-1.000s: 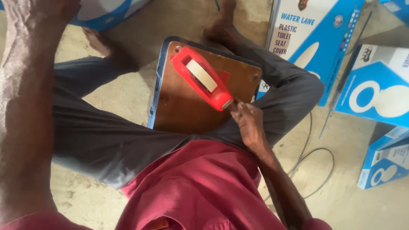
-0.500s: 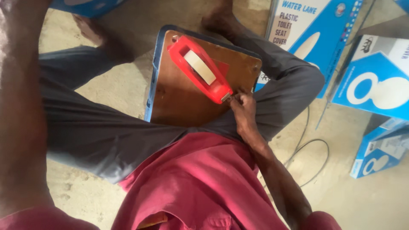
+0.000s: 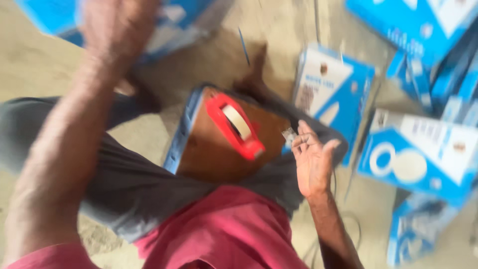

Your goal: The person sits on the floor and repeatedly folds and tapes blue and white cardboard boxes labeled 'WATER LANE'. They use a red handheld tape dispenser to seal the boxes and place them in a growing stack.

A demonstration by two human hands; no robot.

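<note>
Here, a red tape dispenser (image 3: 235,127) lies on a brown board (image 3: 219,149) across the lap.
The right hand (image 3: 312,162) is just beside it, fingers (image 3: 300,142) spread and released; the raised left hand (image 3: 117,27) is blurred, grip untellable.

Red tape dispenser (image 3: 234,125), blue-white boxes (image 3: 416,154)

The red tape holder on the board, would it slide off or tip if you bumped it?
The red tape dispenser lies flat and long on the tilted brown board, so it would probably slide rather than tip. It looks like smooth plastic, likely light and slippery. The right hand is off it, so nothing steadies it.
</note>
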